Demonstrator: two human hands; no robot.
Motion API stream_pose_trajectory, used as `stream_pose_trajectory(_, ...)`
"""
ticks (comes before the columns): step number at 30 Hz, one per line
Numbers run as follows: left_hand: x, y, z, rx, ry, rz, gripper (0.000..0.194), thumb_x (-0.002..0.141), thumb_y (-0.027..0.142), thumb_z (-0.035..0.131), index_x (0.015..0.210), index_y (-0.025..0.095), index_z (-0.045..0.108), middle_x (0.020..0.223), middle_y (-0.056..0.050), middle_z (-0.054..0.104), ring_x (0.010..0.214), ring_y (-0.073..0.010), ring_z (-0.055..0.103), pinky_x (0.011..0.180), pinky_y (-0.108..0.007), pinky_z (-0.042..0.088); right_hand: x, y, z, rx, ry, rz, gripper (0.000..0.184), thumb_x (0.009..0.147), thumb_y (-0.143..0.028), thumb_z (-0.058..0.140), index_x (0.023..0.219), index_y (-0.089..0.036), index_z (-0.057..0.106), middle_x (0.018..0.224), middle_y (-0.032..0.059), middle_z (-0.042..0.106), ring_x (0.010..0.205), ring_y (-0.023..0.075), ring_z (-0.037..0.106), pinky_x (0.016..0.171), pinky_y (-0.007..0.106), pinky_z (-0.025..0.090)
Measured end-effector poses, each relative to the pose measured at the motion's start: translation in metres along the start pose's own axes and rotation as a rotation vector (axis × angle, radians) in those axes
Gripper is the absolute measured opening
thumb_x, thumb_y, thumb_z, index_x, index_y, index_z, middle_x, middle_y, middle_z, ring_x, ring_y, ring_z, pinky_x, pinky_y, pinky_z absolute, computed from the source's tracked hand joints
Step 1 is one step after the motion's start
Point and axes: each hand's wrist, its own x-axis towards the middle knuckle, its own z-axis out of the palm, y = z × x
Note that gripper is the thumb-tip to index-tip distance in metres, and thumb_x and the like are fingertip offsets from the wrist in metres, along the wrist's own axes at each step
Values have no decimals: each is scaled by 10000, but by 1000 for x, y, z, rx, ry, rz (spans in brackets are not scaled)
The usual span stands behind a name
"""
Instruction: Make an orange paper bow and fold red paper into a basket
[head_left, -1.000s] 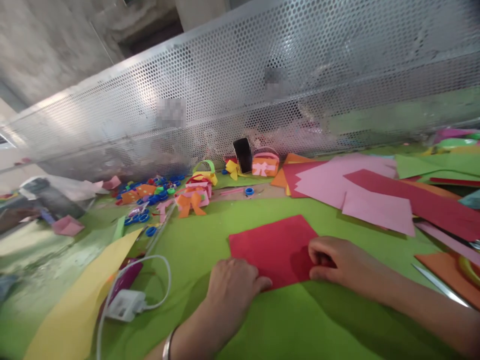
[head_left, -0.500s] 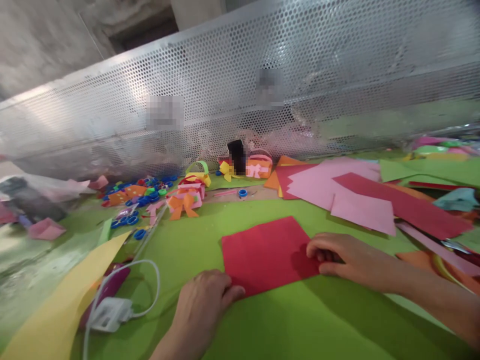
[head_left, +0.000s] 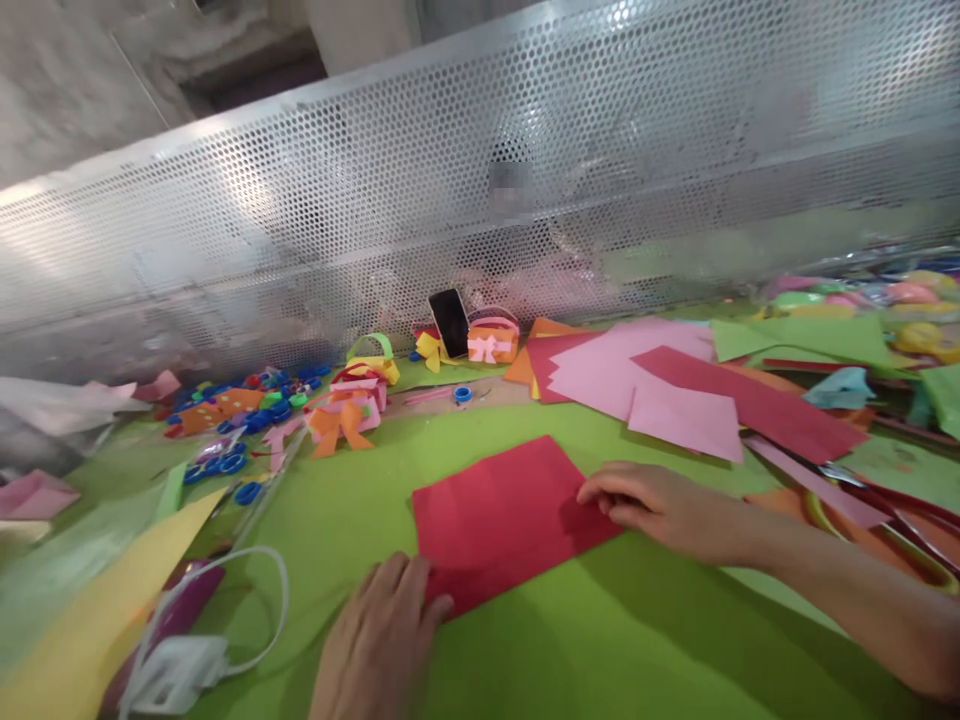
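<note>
A red sheet (head_left: 495, 510) of paper or felt lies at a slant on the green tabletop in front of me. A faint line, perhaps a crease, runs along its near edge. At its near left corner my left hand (head_left: 382, 630) holds the sheet, thumb by the near edge and fingers at the left side. My right hand (head_left: 660, 510) has its fingers curled and pinched on the sheet's right side, close to the near right corner. The undersides of the fingers are hidden.
Pink sheets (head_left: 622, 365) and a red strip (head_left: 757, 400) lie behind to the right, with scissors (head_left: 844, 475) near them. Small paper baskets (head_left: 349, 410), a phone (head_left: 450, 322) and blue rings (head_left: 247, 493) stand further back. A white charger (head_left: 180, 672) lies left. Perforated metal panel (head_left: 375, 200) behind.
The view has swung a little right, so things sit further left. My right hand reaches slightly further in over the sheet's right side. My left hand stays at the near left corner.
</note>
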Motion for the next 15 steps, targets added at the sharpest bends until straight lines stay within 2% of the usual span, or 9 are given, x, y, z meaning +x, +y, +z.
stream_pose_trajectory(2,-7,-3,7,11,119,76,259,914,259,432,1081,222,627,1091,-85,660,1024,-237,604,907,-361,458,0,-1,0,11,-17,-15,262,874,-348,456,1012,-217,636,1020,62,637,915,210,575,811,342,445)
stream_pose_trajectory(4,-13,-1,11,8,164,110,278,908,224,434,1098,225,637,1092,-76,658,1013,-228,607,901,-350,474,0,-3,1,7,-25,-6,202,817,-350,549,935,-212,637,940,48,634,818,196,573,726,315,444)
stream_pose_trajectory(7,-15,7,11,-51,126,91,225,901,228,473,1027,240,659,1028,-50,664,950,-209,621,836,-321,493,-1,-7,3,-20,-22,20,21,736,-217,591,747,-202,581,797,11,594,698,161,531,631,277,394)
stream_pose_trajectory(9,-12,15,8,-84,87,37,175,905,273,491,913,232,661,938,-41,659,877,-205,624,786,-323,488,-3,-10,5,-33,-33,30,63,748,-190,559,690,-201,538,756,-4,579,675,148,515,615,267,369)
stream_pose_trajectory(12,-6,23,5,-82,55,-35,237,916,299,469,750,207,611,822,-40,632,786,-202,604,732,-334,462,-5,-14,6,-60,-49,43,87,761,-203,549,686,-206,504,736,-12,573,658,143,493,596,263,344)
stream_pose_trajectory(15,-3,26,5,-48,0,-79,231,910,288,470,732,204,590,805,-45,625,771,-209,589,723,-346,439,-5,-18,9,-86,-29,80,161,754,-246,575,661,-206,449,721,-9,556,644,147,465,574,267,318)
